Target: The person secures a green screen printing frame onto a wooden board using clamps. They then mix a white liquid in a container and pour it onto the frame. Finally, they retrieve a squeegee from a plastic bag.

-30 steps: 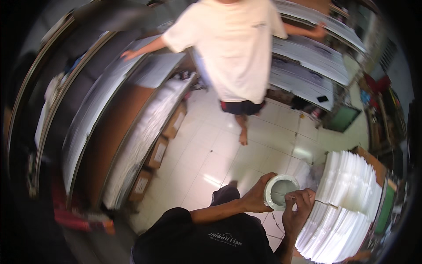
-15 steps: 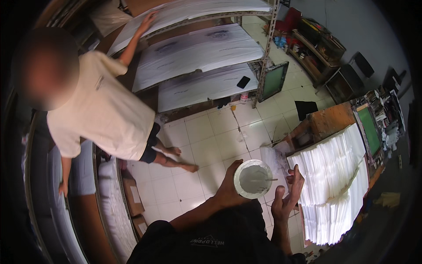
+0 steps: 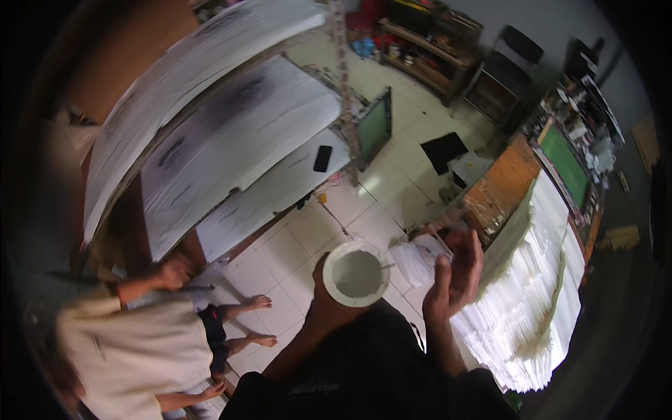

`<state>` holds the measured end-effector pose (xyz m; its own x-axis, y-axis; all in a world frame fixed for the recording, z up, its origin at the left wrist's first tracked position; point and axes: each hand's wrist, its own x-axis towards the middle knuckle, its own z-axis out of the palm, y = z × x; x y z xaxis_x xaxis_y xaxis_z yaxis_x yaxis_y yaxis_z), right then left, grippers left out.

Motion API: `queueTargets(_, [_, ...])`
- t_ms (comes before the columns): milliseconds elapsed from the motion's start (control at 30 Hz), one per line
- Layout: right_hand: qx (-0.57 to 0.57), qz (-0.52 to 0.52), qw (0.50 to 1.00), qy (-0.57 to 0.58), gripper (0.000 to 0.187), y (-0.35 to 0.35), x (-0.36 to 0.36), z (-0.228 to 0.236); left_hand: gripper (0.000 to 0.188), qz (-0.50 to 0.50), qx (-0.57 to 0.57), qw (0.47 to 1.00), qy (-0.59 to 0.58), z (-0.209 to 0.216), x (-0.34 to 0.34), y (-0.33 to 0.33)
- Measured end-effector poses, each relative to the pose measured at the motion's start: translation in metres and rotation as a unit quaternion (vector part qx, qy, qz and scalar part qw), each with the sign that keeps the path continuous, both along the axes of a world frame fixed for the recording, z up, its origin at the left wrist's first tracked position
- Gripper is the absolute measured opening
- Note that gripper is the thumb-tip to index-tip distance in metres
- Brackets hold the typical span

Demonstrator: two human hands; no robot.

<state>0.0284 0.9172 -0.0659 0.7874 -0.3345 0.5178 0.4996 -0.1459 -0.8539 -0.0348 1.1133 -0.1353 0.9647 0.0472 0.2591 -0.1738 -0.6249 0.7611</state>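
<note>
While a round, pale tub [image 3: 352, 301] is gripped from its left side by the left hand [image 3: 324, 297], its mouth is turned up toward the camera. The tub is held above the tiled floor [image 3: 287, 269], in front of the dark shirt [image 3: 308, 381]. Greyish-white matter [image 3: 355, 273] is seen inside it, and a thin stick [image 3: 387, 266] is laid out over its right rim. The right hand [image 3: 455, 276] is raised to the right of the tub, apart from it, with thumb and fingers spread wide; its fingertips are blurred. Near that hand a large stack of white sheets [image 3: 525, 308] is seen, with a brown wooden worktop [image 3: 502, 185] just beyond. A clear plastic bag [image 3: 418, 259] is seen between tub and stack. Farther off, white panels [image 3: 266, 133] are carried on a tiered rack [image 3: 343, 91], and a black phone [image 3: 323, 159] is laid on the lowest one visible. At lower left, a cream shirt [image 3: 140, 350] is worn by another person, whose blurred arm is stretched toward the rack.
</note>
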Motion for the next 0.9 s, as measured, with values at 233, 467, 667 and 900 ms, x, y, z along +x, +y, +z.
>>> queueTargets(233, [0.243, -0.011, 0.965, 0.099, 0.050, -0.021, 0.122, -0.010, 0.087, -0.065, -0.090, 0.994, 0.011, -0.033, 0.150, 0.009])
queueTargets(467, [0.606, 0.122, 0.779, 0.102, 0.038, -0.051, 0.267, -0.057, 0.120, -0.177, -0.162, 0.970, 0.050, -0.057, 0.321, 0.022])
queueTargets(667, [0.525, 0.080, 0.843, 0.087, 0.010, -0.071, 0.367, -0.065, 0.130, -0.201, -0.149, 0.962, 0.107, -0.056, 0.473, -0.002])
queueTargets(900, [0.489, -0.049, 0.852, 0.183, 0.026, -0.121, 0.514, -0.088, 0.120, -0.205, -0.152, 0.966, 0.033, -0.046, 0.627, -0.063])
